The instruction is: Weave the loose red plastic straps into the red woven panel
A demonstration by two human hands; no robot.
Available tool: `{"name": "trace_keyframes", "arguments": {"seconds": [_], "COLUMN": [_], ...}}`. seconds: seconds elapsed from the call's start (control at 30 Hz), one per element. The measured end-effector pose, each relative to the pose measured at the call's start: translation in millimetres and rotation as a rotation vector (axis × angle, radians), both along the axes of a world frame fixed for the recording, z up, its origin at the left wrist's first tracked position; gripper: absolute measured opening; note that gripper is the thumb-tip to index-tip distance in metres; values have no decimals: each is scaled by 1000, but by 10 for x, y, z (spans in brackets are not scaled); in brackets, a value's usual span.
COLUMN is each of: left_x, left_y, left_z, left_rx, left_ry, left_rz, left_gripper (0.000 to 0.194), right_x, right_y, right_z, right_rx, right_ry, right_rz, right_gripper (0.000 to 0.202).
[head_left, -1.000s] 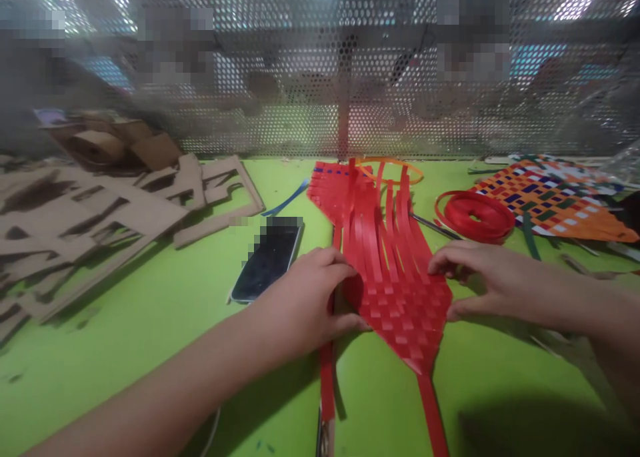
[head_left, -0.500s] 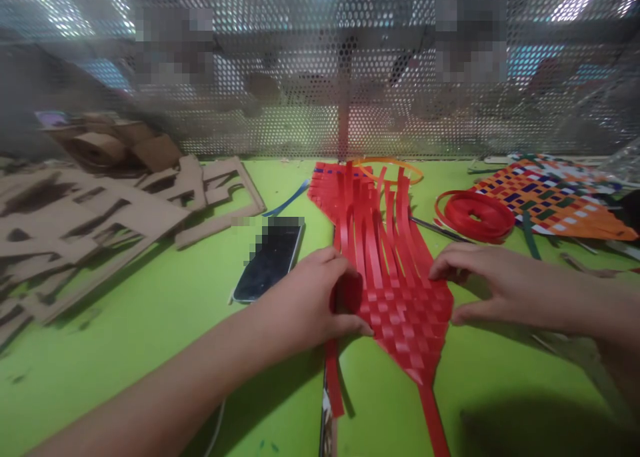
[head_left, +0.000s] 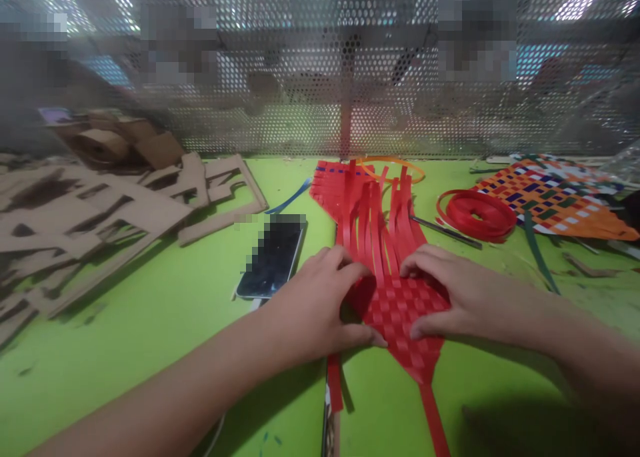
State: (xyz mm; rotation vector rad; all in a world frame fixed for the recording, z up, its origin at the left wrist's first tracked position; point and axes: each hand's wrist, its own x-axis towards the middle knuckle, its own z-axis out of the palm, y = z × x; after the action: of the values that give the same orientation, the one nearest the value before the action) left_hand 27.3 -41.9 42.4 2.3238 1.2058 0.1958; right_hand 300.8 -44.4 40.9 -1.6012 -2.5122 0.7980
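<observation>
A red woven piece [head_left: 400, 310] lies on the green table, its checkered part towards me and its loose red strips running away to the back. My left hand [head_left: 335, 303] rests on its left edge, thumb and fingers apart and curved over the weave. From the right, my right hand [head_left: 445, 297] lies over the woven part, with its fingers bent at the base of the loose strips and its thumb apart lower down. Neither hand is closed around anything. One red strip hangs from the weave's lower tip, another lies beneath my left hand.
A phone [head_left: 273, 257] lies left of the weave, with cardboard frames [head_left: 125, 210] farther left. On the right are a red strip coil [head_left: 480, 215], a dark rod [head_left: 447, 232] and a multicoloured woven piece [head_left: 545, 200]. A perforated metal screen [head_left: 300, 97] stands behind.
My right hand has moved left from the weave's right edge onto its woven part. My left hand has shifted slightly right.
</observation>
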Motion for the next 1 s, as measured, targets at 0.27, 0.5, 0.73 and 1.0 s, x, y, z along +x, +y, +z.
{"name": "trace_keyframes", "arguments": {"seconds": [0.27, 0.5, 0.73, 1.0], "left_x": [20, 16, 25, -21], "left_y": [-25, -35, -59, -59], "left_z": [-6, -4, 11, -14], "left_rx": [-22, -37, -50, -38], "left_ry": [-8, 0, 34, -3], "left_rz": [37, 48, 45, 36], "left_gripper": [67, 68, 67, 67], "right_x": [11, 22, 4, 140], "right_y": [-2, -5, -20, -98], "right_z": [4, -15, 12, -96], "right_rx": [-7, -5, -45, 129], "right_ry": [26, 17, -12, -120], "right_rz": [-7, -7, -11, 8], "right_gripper": [59, 58, 59, 64]}}
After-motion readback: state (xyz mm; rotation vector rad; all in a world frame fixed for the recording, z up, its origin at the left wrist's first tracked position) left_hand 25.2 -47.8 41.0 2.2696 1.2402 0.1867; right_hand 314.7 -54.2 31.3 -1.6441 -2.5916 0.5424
